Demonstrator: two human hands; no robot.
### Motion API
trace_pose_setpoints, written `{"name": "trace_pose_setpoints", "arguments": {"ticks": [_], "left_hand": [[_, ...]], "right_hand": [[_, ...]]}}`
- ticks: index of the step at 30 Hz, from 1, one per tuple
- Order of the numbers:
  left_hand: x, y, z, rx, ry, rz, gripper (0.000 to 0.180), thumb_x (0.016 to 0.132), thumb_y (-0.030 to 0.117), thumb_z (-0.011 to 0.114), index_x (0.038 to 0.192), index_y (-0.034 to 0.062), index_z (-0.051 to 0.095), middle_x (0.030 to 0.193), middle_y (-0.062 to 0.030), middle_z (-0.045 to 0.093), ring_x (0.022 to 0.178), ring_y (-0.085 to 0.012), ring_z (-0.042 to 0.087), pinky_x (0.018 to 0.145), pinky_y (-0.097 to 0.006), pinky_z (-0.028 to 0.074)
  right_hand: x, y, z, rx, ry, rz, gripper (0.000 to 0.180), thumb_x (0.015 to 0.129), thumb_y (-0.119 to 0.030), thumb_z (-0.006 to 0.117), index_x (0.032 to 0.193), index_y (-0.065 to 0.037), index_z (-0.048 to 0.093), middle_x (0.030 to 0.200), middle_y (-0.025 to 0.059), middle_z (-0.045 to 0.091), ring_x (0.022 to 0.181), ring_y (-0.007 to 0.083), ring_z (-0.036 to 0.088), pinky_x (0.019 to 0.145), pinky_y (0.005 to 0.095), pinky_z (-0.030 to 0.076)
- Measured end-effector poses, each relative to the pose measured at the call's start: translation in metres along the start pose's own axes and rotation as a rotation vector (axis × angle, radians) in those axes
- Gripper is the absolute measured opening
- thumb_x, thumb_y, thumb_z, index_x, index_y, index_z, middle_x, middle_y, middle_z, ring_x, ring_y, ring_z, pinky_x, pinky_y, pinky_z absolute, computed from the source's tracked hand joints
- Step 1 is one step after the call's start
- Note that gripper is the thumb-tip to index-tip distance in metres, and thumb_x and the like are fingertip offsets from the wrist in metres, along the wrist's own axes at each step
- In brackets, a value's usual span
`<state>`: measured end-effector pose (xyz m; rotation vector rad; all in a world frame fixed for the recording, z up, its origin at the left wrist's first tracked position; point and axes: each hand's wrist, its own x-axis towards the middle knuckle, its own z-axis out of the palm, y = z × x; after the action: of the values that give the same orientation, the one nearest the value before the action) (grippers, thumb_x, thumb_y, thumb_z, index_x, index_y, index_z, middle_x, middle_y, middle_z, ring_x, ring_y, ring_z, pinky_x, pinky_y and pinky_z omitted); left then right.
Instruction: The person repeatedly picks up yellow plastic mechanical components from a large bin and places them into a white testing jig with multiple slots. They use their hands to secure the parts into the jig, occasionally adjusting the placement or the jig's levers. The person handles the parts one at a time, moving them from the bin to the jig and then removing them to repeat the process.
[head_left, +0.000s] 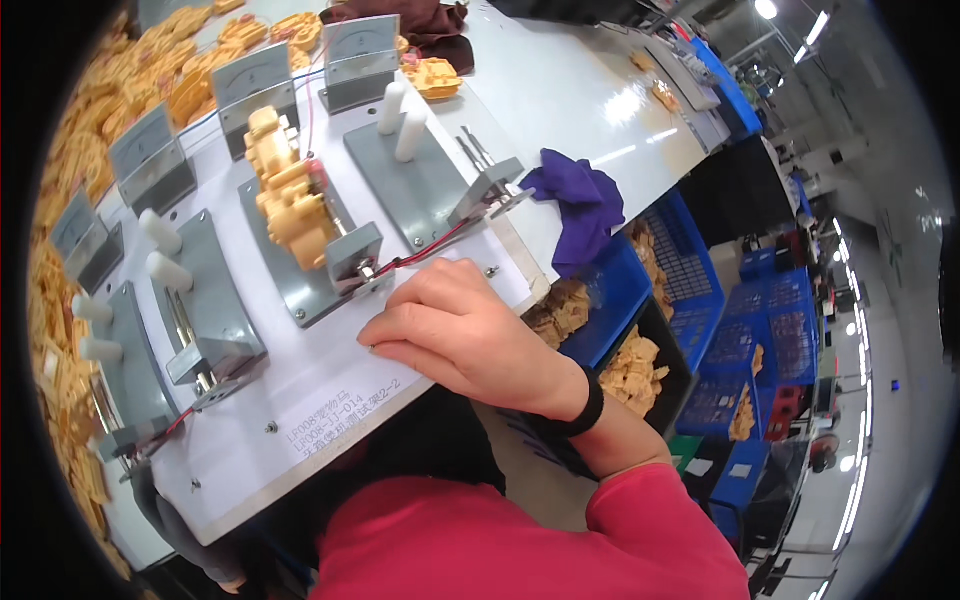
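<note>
My right hand (450,325), with a black band at the wrist, rests over the near edge of a white test board (350,370). Its fingers are bent and pressed together; whatever they may hold is hidden. Just beyond it, a yellow plastic toy-like part (290,195) lies on a grey plate (305,300), against the metal prongs of a clamp block (355,255). Another grey plate (390,165) to the right carries two white pegs (410,135) and no part. Two similar plates with pegs and prongs stand on the left. My left hand does not show.
Several analog meters (255,90) line the board's far side, with heaped yellow parts (90,170) behind. A purple cloth (580,205) hangs over the table edge. Blue crates (690,270) and a black bin of yellow parts (635,370) stand right. A grey sleeve-like shape (175,525) is lower left.
</note>
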<state>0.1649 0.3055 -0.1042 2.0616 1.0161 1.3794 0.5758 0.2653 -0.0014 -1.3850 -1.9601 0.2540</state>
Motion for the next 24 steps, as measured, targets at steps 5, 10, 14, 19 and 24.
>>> {"name": "trace_pose_setpoints", "arguments": {"ticks": [5,10,14,19,24], "left_hand": [[-0.013,-0.025,-0.015,-0.093,-0.006,-0.173,0.04,0.104,0.016,0.037,0.143,0.0062,0.035,0.144,-0.0264,0.038,0.129,-0.0405,0.046,0.105,-0.05,0.044],[-0.009,-0.015,-0.009,-0.153,0.062,-0.248,0.041,0.103,0.017,0.041,0.141,0.0039,0.038,0.144,-0.0249,0.038,0.13,-0.0387,0.045,0.105,-0.048,0.045],[-0.003,-0.004,-0.001,-0.189,0.1,-0.235,0.042,0.102,0.019,0.039,0.138,-0.0043,0.042,0.144,-0.0223,0.039,0.131,-0.0353,0.044,0.107,-0.045,0.043],[0.006,0.006,0.001,-0.163,0.031,-0.173,0.046,0.104,0.021,0.032,0.136,-0.0104,0.043,0.143,-0.0194,0.041,0.132,-0.0303,0.043,0.111,-0.04,0.036],[0.008,0.018,0.011,-0.317,0.23,-0.48,0.046,0.105,0.023,0.032,0.136,-0.0097,0.043,0.14,-0.0161,0.044,0.13,-0.0274,0.044,0.111,-0.038,0.036]], "right_hand": [[-0.005,0.003,0.005,0.024,0.049,-0.014,0.018,0.08,-0.012,0.076,0.097,-0.012,0.068,0.089,0.0016,0.057,0.088,0.0209,0.056,0.081,0.035,0.04],[-0.006,0.003,0.006,0.037,0.065,-0.025,0.019,0.08,-0.012,0.076,0.097,-0.012,0.067,0.09,0.0013,0.057,0.09,0.0207,0.055,0.081,0.035,0.04],[-0.007,0.003,0.006,0.038,0.068,-0.03,0.018,0.08,-0.012,0.075,0.097,-0.012,0.067,0.09,0.0009,0.057,0.09,0.0207,0.055,0.082,0.0349,0.04],[-0.007,0.004,0.006,0.026,0.078,-0.047,0.016,0.081,-0.012,0.074,0.094,-0.013,0.066,0.089,0.0001,0.056,0.089,0.0205,0.055,0.081,0.0343,0.039],[-0.007,0.005,0.006,-0.02,0.059,-0.093,0.014,0.079,-0.01,0.072,0.09,-0.012,0.063,0.087,0.0002,0.054,0.088,0.0203,0.055,0.08,0.0339,0.039]]}}
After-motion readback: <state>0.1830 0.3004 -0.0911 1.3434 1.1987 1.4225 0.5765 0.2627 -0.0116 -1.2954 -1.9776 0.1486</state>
